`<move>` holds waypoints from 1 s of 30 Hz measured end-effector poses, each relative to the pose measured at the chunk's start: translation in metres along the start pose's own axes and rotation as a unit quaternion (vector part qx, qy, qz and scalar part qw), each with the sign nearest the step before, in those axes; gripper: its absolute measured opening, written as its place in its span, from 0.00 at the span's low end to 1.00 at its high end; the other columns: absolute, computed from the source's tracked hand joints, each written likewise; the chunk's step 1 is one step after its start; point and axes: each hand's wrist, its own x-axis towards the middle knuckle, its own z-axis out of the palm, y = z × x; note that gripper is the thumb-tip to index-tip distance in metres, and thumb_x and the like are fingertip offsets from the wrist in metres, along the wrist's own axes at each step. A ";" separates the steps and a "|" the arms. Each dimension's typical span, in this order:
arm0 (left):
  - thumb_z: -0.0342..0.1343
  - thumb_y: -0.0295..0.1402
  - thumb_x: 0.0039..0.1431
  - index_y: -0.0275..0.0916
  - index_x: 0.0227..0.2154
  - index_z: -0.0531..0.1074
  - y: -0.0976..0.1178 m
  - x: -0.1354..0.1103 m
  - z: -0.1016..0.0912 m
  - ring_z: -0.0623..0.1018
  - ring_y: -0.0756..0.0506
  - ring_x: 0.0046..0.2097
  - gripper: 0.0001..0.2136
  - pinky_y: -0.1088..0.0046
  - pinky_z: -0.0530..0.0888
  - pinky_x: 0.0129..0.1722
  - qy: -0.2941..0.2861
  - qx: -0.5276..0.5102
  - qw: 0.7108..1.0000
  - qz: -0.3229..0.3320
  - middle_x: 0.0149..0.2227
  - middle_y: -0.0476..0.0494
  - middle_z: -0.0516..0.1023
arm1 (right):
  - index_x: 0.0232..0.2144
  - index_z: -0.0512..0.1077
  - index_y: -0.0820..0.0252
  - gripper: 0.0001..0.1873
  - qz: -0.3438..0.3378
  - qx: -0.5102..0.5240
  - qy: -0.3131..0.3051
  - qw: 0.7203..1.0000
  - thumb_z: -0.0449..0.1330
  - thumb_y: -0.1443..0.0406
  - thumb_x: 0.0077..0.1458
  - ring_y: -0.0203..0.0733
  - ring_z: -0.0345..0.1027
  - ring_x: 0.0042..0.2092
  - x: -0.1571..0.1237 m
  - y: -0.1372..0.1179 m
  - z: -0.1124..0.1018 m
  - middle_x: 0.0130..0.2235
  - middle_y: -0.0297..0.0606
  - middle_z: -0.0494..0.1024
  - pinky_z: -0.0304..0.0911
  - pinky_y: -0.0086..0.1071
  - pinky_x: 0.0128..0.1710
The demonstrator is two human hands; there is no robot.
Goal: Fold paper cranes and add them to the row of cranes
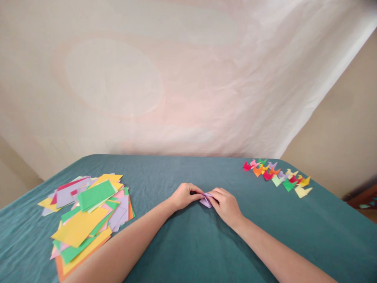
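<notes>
A small folded piece of purple paper [206, 201] sits between my two hands, near the middle of the table. From the left, my left hand [186, 195] pinches its edge between thumb and fingers. My right hand [226, 203] grips the opposite side, thumb low and fingers curled over the top. The paper is creased into a compact, roughly pointed shape, and its upper part is partly covered by my fingertips.
A loose heap of coloured paper sheets [85, 224] spreads over the left side of the table. Rows of small folded paper birds [277, 179] stand at the back right. Dark green cloth [182, 251] covers the table, and a pale hanging sheet [188, 78] rises behind it.
</notes>
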 end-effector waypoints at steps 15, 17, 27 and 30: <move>0.48 0.40 0.61 0.34 0.33 0.77 -0.003 0.000 0.001 0.75 0.48 0.36 0.16 0.77 0.69 0.39 -0.018 0.000 0.999 0.028 0.33 0.45 0.78 | 0.35 0.74 0.55 0.10 0.026 0.018 -0.008 0.999 0.52 0.65 0.60 0.39 0.67 0.36 0.001 -0.001 -0.001 0.32 0.35 0.75 0.61 0.31 0.38; 0.49 0.40 0.61 0.35 0.34 0.77 -0.004 0.001 0.001 0.75 0.48 0.36 0.15 0.77 0.69 0.39 -0.018 -0.004 0.999 0.034 0.33 0.44 0.78 | 0.35 0.74 0.55 0.10 0.028 0.018 -0.011 0.999 0.52 0.65 0.60 0.39 0.67 0.36 0.001 -0.001 0.000 0.32 0.34 0.74 0.61 0.31 0.38; 0.54 0.38 0.56 0.37 0.33 0.77 0.001 0.003 0.009 0.76 0.49 0.35 0.11 0.79 0.68 0.35 0.021 -0.013 1.000 -0.015 0.32 0.47 0.79 | 0.35 0.73 0.55 0.09 0.030 0.009 -0.021 0.999 0.52 0.67 0.58 0.39 0.66 0.37 0.001 -0.001 -0.001 0.33 0.34 0.74 0.60 0.30 0.38; 0.55 0.39 0.55 0.37 0.32 0.77 0.002 0.004 0.013 0.76 0.49 0.34 0.11 0.79 0.68 0.34 0.033 0.003 0.999 -0.036 0.32 0.48 0.79 | 0.36 0.73 0.55 0.08 0.030 0.005 -0.022 0.999 0.53 0.67 0.58 0.40 0.66 0.37 0.001 -0.001 -0.001 0.33 0.35 0.74 0.60 0.31 0.38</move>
